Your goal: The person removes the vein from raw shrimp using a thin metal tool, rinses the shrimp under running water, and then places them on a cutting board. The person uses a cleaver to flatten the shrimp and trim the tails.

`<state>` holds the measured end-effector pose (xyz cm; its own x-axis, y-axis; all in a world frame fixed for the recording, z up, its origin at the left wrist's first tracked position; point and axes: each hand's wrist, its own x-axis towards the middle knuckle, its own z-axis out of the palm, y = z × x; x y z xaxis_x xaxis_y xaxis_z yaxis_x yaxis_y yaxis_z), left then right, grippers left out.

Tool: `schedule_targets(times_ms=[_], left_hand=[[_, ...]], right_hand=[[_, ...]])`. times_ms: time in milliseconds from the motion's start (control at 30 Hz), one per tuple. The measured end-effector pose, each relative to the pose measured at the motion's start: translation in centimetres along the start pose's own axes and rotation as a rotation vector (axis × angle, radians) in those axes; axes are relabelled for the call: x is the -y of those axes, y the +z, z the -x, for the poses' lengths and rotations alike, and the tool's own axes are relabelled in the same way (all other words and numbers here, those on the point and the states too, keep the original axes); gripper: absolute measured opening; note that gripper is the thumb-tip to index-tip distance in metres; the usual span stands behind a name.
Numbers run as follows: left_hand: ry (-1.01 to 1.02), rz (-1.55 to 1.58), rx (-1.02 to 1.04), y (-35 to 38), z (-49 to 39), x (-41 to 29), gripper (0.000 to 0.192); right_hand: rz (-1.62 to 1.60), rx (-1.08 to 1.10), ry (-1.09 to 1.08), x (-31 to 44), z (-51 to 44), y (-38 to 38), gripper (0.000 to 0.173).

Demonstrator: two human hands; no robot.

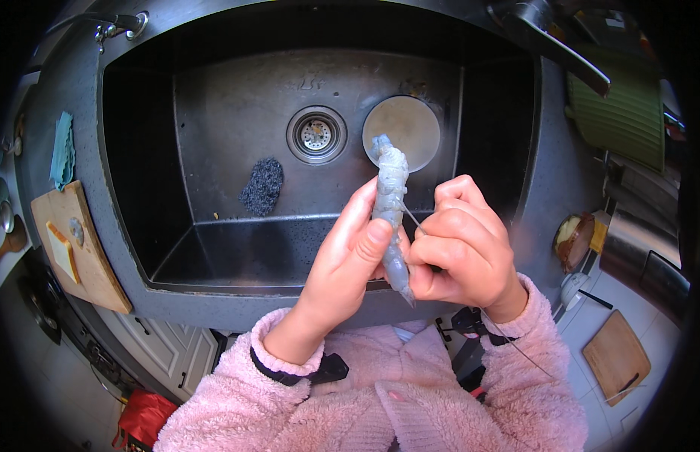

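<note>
Above the near rim of the dark sink, my left hand holds a large raw grey shrimp between thumb and fingers. The shrimp lies lengthwise, its thin tail end towards me. My right hand pinches a thin metal skewer or needle, whose tip meets the right side of the shrimp's body. Part of the thin rod runs through the right fist and shows again over the sleeve. Beyond the shrimp, a round bowl of cloudy liquid stands on the sink floor, partly hidden by it.
A dark mesh scrubber lies left of the drain. On the left counter are a teal cloth and a wooden board bearing a bread slice and a small greyish piece. A faucet reaches in at upper right.
</note>
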<state>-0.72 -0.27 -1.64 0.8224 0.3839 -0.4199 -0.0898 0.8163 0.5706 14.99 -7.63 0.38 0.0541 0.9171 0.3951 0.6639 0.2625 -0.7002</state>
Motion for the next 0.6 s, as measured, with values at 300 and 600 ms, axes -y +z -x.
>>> schedule_targets(times_ms=[300, 600], left_hand=[[-0.023, 0.080, 0.134, -0.8, 0.7, -0.9, 0.060], [0.234, -0.058, 0.093, -1.4, 0.2, -0.1, 0.035]], right_hand=[[-0.155, -0.036, 0.099, 0.0, 0.3, -0.1, 0.031], [-0.525, -0.066, 0.312, 0.4, 1.3, -0.1, 0.022]])
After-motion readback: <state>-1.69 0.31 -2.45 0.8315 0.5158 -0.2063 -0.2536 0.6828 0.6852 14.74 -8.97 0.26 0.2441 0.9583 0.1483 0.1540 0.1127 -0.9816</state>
